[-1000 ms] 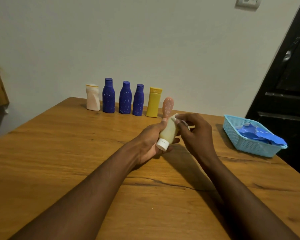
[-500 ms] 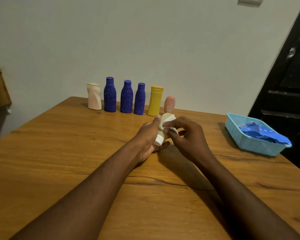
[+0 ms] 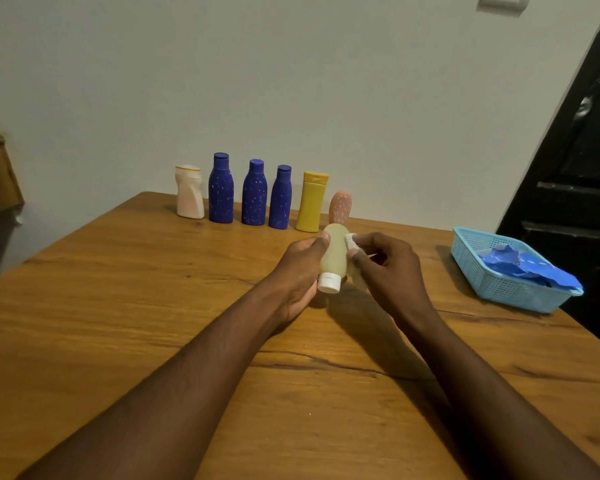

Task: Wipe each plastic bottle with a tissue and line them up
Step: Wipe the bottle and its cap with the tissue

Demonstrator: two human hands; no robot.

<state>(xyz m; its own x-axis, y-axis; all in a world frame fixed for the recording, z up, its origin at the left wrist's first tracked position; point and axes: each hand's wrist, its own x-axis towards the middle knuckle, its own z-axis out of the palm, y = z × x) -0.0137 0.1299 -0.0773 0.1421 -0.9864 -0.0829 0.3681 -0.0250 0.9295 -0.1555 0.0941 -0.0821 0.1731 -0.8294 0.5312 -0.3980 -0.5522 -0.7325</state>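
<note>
- Head view, bottle: I am reading the pale bottle [image 3: 334, 254] as being held between both hands, just above the table, with its long axis running away from me and its white cap [image 3: 328, 283] pointing toward me.
- Head view, hands: the left hand [image 3: 300, 271] is curling round the bottle's left flank, thumb on top. The right hand [image 3: 388, 268], fingers bent, is pinching the tissue [image 3: 351, 240] against the bottle's right flank.
- Head view, row: the row of six bottles [image 3: 253, 195] is standing along the far edge, and the pink bottle [image 3: 340, 206] is ending it just beyond the hands. I am judging the free slot to be on its right.
- Head view, room: the wooden table [image 3: 118, 306] is carrying a blue basket [image 3: 482, 271] of blue scraps at right, with a plain wall [image 3: 291, 81] behind and a dark door [image 3: 575, 168] beside it.
</note>
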